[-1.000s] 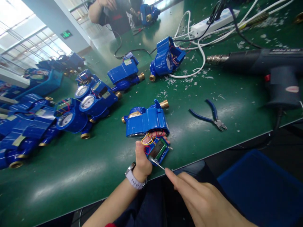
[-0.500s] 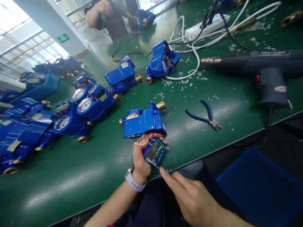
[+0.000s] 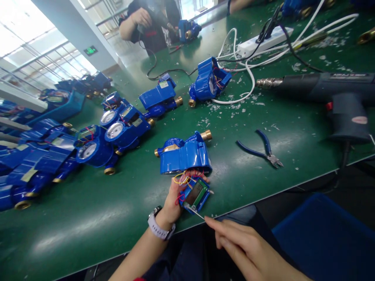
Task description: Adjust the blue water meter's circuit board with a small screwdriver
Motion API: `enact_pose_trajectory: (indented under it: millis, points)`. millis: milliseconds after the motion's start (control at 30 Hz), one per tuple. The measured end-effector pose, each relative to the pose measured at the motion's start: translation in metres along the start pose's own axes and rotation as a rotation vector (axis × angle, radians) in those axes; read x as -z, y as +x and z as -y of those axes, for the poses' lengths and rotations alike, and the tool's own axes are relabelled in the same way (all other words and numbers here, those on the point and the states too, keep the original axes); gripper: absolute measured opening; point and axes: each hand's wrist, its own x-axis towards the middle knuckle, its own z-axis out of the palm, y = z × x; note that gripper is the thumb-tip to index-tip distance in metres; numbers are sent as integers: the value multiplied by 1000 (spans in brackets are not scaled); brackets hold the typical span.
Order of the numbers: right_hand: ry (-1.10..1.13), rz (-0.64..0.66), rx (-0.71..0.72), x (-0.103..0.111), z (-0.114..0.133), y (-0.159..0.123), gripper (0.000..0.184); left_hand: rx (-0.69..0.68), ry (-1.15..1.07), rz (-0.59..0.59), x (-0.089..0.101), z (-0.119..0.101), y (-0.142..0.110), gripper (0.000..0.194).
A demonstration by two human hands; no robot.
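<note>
My left hand (image 3: 171,201), wearing a watch with a pale strap, is closed around a small blue display module (image 3: 195,195) with a green circuit board and a grey screen. Red, yellow and white wires (image 3: 185,178) run from the module to a blue water meter (image 3: 186,156) lying just beyond it on the bench. In my right hand (image 3: 243,242) is a thin metal rod-like tool (image 3: 197,212), its tip at the module's lower left corner. The handle is hidden by my fingers, so its exact kind does not show.
Diagonal cutters (image 3: 268,154) and a heat gun (image 3: 345,101) lie to the right on the green bench (image 3: 123,218). Several water meters (image 3: 125,128) stand at the left. A white power strip (image 3: 265,41) with cables lies farther back, among clear scraps. Across the bench sits another person (image 3: 149,27).
The whole view has shifted, so the bench things appear farther right. The screen's characters look different. My right hand has tilted flatter, with the tool tip still at the module's corner.
</note>
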Motion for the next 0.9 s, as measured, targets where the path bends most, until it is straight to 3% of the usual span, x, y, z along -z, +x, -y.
enact_pose_trajectory:
  millis: [167,333,467,567,700,900]
  points:
    - [191,-76,-221,0,15,-2,37,-1,-4,91,-4,1,1,68]
    - [468,24,-394,-2,16,-3,45,44,-54,80,-6,5,2,74]
    - [203,-37,-215,2,17,-5,40,11,-70,33,-9,5,5,56]
    - [5,-60,-73,7,22,-6,42,36,-24,123,-8,2,6,62]
    - [-186,-50,14,10,26,-4,44,53,-35,185,-8,1,6,70]
    - [-633,-98,177,8,22,-6,58,11,-25,37,-13,6,5,62]
